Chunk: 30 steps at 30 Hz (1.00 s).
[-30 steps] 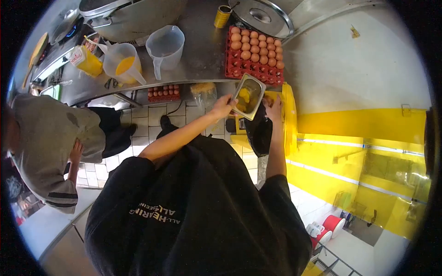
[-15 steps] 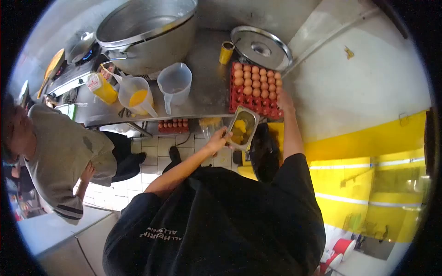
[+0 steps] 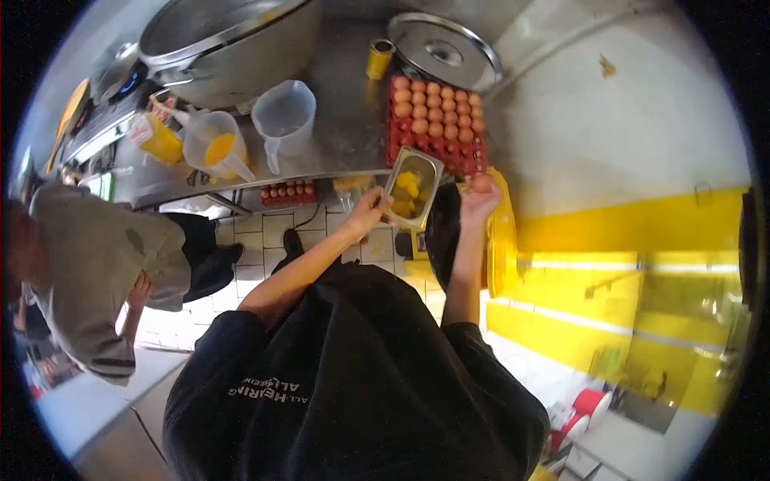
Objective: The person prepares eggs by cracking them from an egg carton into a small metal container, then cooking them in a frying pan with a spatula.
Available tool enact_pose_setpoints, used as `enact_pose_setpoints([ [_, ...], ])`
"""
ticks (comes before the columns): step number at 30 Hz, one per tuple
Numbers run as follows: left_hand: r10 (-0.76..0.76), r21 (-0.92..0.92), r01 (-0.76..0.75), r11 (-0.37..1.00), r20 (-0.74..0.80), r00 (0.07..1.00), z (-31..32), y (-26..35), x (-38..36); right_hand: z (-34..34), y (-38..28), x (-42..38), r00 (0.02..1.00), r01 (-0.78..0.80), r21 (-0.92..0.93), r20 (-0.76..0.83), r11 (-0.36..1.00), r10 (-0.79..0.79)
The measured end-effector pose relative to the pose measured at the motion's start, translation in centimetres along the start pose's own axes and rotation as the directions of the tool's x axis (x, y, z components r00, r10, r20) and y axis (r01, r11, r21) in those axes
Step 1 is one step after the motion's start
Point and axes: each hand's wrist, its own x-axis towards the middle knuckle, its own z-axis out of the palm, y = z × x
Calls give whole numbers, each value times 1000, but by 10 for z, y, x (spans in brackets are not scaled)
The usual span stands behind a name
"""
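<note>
My left hand [image 3: 370,213] grips the near left side of a rectangular metal pan [image 3: 434,172], tilted over the counter's front edge. Inside the pan lie opened eggs [image 3: 408,186] with yellow yolks. My right hand [image 3: 480,202] is closed around a brown egg [image 3: 481,183], just right of the pan and in front of the egg tray. That red egg tray [image 3: 473,163] rests on the counter, with rows of brown eggs [image 3: 435,114] at its back and vacant cups along its front.
Left on the counter stand two plastic jugs [image 3: 285,120], one holding yellow liquid, a yellow carton [image 3: 156,140] and a large pot [image 3: 233,72]. A yellow can [image 3: 379,60] and a metal lid [image 3: 443,52] sit behind the tray. Another person [image 3: 112,248] stands at left. A black bag [image 3: 443,232] hangs below.
My right hand has lifted a brown egg from the tray's right side and drawn it back toward me, beside the pan. The whole view has shifted slightly.
</note>
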Motion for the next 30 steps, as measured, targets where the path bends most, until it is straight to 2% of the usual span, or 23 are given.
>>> enact_pose_setpoints([
  [2,-13,-19,14,1000,36,999,8,-3,1,-19,32,-15,978,-17,-80,-208,997,0],
  [3,-2,-53,4,999,42,999,12,-4,2,-16,46,-30,982,80,-310,-136,947,-128],
  [4,-16,-43,19,999,61,998,16,-2,1,-16,55,-42,973,176,-520,-38,836,-229],
  [5,-48,-49,51,997,51,998,19,-1,0,-38,69,-32,932,333,-691,141,641,-333],
  [6,-79,-59,81,995,37,996,23,1,-2,-26,63,-45,935,335,-589,109,735,-338],
  [8,-82,-65,85,994,46,996,28,4,-5,-11,45,-58,894,300,-422,-189,855,-407],
  [9,-78,-76,81,994,46,996,30,7,-6,-16,45,-56,893,299,-426,-190,854,-407],
  [11,-73,-60,77,995,61,995,37,10,-10,-36,50,-49,881,371,-577,-30,728,-472],
  [12,-59,-40,63,997,77,995,39,10,-9,-32,54,-49,887,389,-767,163,511,-432],
  [15,-86,-46,93,995,139,987,36,6,-1,-29,49,-59,873,400,-771,156,495,-461],
  [17,-82,-31,87,996,150,985,36,1,3,-26,41,-57,879,300,-556,-154,775,-451],
  [18,-87,-9,90,996,167,982,37,-1,4,-27,36,-52,882,300,-557,-146,774,-448],
  [19,-81,-15,85,996,162,983,39,0,4,-28,28,-44,888,365,-683,51,632,-458],
  [20,-83,16,81,997,156,984,41,0,4,-30,24,-38,872,442,-767,244,465,-425],
  [21,-87,45,81,996,152,985,44,0,3,16,3,-62,822,551,-780,444,297,-357],
  [22,-83,35,79,996,152,985,47,5,3,14,0,-57,820,553,-781,450,290,-353],
  [24,-139,16,138,990,162,977,55,12,3,11,-8,-38,801,585,-800,596,134,54],
  [25,-134,0,136,991,161,978,58,7,4,11,-10,-33,806,567,-821,571,76,157],
  [26,-105,37,101,994,163,981,60,2,8,11,-10,-30,799,575,-815,577,65,167],
  [28,-61,51,54,997,152,986,65,-6,15,13,-7,-23,718,692,-714,664,-107,210],
  [30,-9,9,7,1000,139,990,69,-14,20,20,-12,-24,716,691,-710,649,-133,258],
])
